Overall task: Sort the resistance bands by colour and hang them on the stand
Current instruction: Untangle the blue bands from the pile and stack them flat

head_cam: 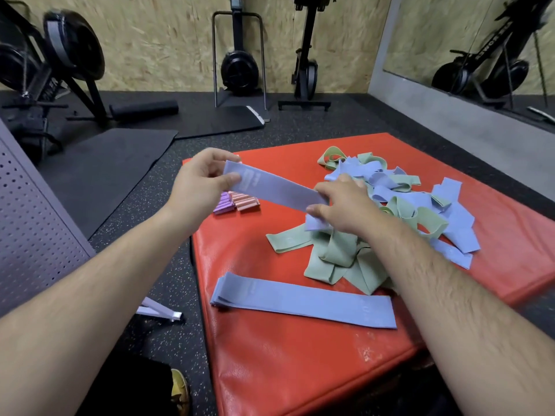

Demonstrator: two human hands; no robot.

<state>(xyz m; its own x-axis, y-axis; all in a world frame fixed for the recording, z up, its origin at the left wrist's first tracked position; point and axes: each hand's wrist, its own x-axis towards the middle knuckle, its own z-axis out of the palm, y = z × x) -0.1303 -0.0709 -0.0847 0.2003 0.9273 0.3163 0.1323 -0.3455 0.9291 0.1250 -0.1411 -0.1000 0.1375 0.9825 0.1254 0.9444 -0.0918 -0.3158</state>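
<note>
Fingers (229, 179) of my left hand (198, 181) pinch one end of a blue band (270, 189); my right hand (345, 205) grips the other, above the red mat (270, 370). On the mat lie flattened blue bands (303, 303) and a tangled blue-and-green pile (405, 205).

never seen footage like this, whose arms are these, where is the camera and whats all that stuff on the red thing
There is no machine. A person wears one wide-angle camera on the head, looking forward and down, so the two bare arms are their own. The left hand and the right hand each grip an end of a flat lavender-blue fabric resistance band, held above a red padded mat on a gym floor. On the mat lie a tangled heap of pale green and blue bands, a neat flat stack of blue bands nearer the person, and small pink and purple bundles at its far left corner.
</note>
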